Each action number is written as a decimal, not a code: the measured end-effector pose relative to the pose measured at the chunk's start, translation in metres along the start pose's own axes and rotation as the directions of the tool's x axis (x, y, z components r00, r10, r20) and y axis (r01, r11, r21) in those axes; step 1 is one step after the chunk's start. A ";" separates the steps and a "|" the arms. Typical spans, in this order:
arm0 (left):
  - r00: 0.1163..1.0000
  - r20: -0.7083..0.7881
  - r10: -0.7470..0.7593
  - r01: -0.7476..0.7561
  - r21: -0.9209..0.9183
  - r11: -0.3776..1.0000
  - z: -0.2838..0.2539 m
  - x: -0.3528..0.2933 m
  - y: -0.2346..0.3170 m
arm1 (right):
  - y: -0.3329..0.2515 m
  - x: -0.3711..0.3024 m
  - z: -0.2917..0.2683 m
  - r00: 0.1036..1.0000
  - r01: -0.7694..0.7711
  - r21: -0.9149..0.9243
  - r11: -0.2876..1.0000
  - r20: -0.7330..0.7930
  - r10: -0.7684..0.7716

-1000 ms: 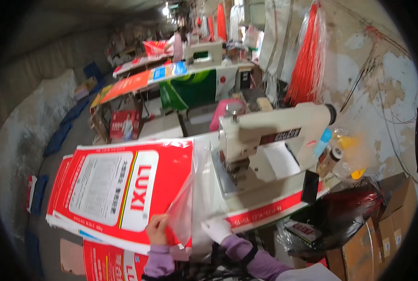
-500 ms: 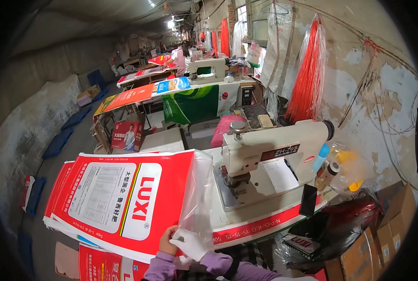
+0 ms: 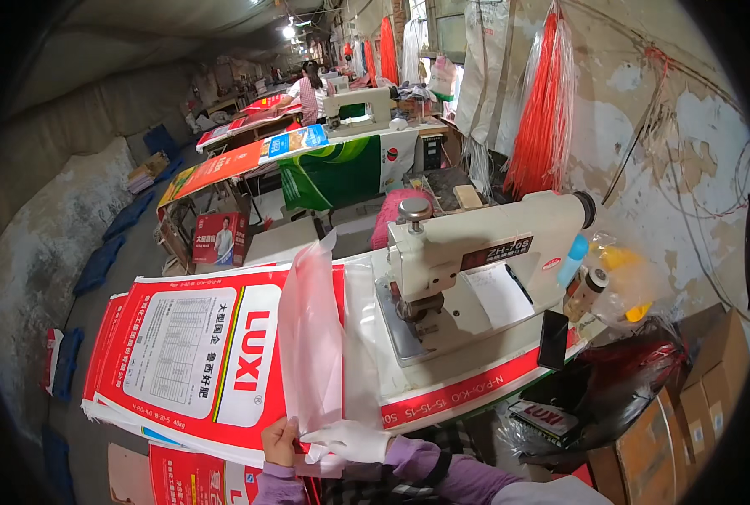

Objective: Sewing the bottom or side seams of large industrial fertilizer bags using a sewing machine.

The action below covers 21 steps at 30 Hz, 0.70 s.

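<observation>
Pinching the lower left corner of a thin, translucent plastic film (image 3: 312, 341) between thumb and fingers, the bare left hand (image 3: 280, 442) shows in the head view at the near edge of a stack of flat red-and-white printed sacks (image 3: 194, 345). Just to its right is the white-gloved right hand (image 3: 351, 442), its fingers stretched toward the left one and touching the film's lower edge; whether they grip or merely press, I cannot tell, since pale glove and pale film run together. The film spreads away beyond both hands to a raised peak, veiling part of the top sack.

Beyond the right hand and to its right, a bulky cream-coloured sewing machine (image 3: 497, 240) blocks the view of what lies behind it; under its arm is a white sheet of paper (image 3: 494, 296) with a slim black pen (image 3: 519, 284). Well to the right of that hand, a black rectangular phone (image 3: 553, 339) rests at the table edge, near a light-blue plastic bottle (image 3: 573, 261). Farther right, brown cardboard boxes (image 3: 657, 438) stand low.

Left of the left hand and lower, more red printed sacks (image 3: 198, 475) lie. Far beyond it are a red printed carton (image 3: 221, 238) and a glossy green sheet (image 3: 333, 172).
</observation>
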<state>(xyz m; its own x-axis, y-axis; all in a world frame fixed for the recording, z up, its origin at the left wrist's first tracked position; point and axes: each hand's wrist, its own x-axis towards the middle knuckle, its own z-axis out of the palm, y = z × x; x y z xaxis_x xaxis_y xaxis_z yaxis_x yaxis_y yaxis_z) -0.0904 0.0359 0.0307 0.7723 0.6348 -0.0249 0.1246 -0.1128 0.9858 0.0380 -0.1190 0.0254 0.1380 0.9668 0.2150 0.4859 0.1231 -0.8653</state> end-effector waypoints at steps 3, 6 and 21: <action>0.990 -0.016 0.143 -0.130 0.322 0.938 0.011 0.005 0.013 | -0.006 0.005 -0.010 0.996 0.013 -0.024 1.000 0.085 -0.011; 0.982 0.025 0.187 -0.180 0.413 0.893 0.019 -0.003 0.031 | 0.002 0.004 -0.015 0.990 0.095 0.264 0.960 0.080 -0.120; 0.970 0.196 0.147 -0.230 0.933 0.277 -0.082 -0.187 0.077 | 0.086 0.023 -0.092 0.434 -0.432 0.184 0.883 -0.816 0.382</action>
<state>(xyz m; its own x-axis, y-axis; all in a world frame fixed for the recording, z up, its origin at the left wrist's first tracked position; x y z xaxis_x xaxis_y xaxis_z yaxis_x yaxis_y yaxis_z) -0.2762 -0.0282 0.1246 0.8891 0.4491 0.0881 0.4376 -0.8906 0.1238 0.1628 -0.1067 -0.0025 0.9497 0.2837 0.1323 0.2109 -0.2677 -0.9401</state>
